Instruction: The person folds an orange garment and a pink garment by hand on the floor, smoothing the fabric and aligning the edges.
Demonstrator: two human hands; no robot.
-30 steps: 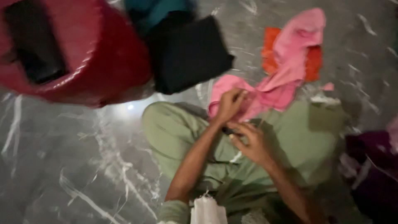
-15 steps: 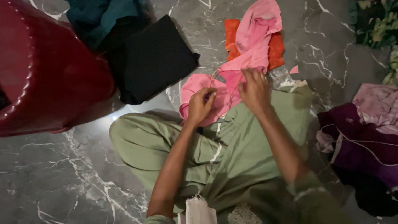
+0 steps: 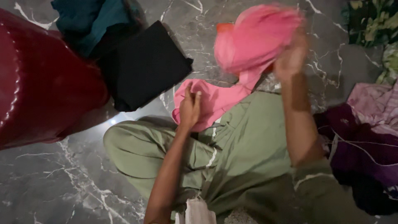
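My right hand grips the crumpled pink cotton cloth, lifted over the grey marble floor; my left hand pinches its lower end at my green-trousered knee.

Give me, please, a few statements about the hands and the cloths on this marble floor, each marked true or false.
1. The right hand lifts the pink cloth. True.
2. The left hand rests on the folded black cloth. False: it lies on the lower part of the pink cloth, apart from the black one.
3. A dark red plastic stool stands left of the black cloth. True.
4. The purple cloth lies on the person's lap. False: it lies on the floor to the right.
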